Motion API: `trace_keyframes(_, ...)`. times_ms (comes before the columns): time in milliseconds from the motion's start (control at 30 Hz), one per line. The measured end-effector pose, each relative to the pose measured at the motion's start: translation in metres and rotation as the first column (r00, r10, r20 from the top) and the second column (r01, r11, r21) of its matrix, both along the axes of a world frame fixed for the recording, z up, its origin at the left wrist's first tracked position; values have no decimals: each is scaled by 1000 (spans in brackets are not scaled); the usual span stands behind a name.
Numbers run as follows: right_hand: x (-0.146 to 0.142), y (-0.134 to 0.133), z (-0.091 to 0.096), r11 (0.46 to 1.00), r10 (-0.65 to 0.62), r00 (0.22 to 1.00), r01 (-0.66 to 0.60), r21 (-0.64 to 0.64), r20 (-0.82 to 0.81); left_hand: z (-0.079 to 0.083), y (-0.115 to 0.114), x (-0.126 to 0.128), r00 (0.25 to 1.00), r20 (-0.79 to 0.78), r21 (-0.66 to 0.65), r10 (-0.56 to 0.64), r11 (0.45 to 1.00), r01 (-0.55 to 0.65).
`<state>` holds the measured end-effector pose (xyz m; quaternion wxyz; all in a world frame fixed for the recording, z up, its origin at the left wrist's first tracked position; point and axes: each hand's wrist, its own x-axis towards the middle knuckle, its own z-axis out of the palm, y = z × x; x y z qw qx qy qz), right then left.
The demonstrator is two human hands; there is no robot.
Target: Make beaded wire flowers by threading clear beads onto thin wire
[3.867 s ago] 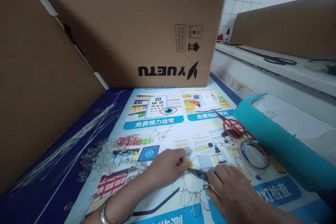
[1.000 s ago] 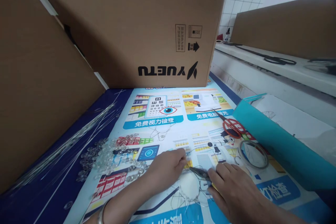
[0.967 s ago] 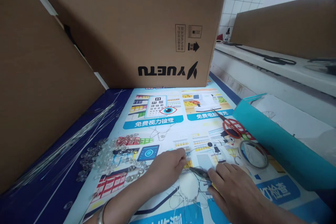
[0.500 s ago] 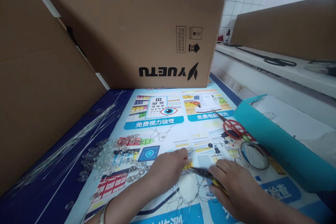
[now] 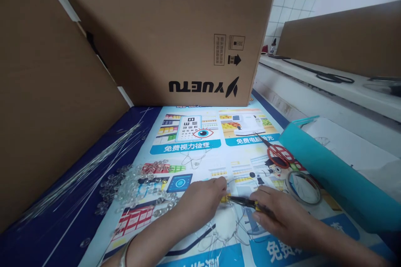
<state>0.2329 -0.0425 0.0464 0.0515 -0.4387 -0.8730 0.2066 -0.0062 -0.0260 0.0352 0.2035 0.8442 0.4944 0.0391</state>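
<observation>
Poster-covered table point(image 5: 224, 155): left hand point(image 5: 205, 197) seems to be pinching wire point(image 5: 226, 239), its loops lying just below, right hand point(image 5: 277, 207) wrapped round pliers point(image 5: 242, 201), which have turned flatter over the last half second, tips beside the left hand, suggesting wire-shaping there

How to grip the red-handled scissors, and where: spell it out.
Best, I'd judge, by the red handles, from the person's near-left side: the scissors lie with dark blades pointing away and handles nearer, while the teal panel crowds their right.
</observation>
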Motion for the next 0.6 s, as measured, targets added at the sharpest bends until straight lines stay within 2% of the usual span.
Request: trace_keyframes(600,-2,6,4,997,71,997,-69,-31,43,0,-1,1,1000,-5,48,-18,999,18)
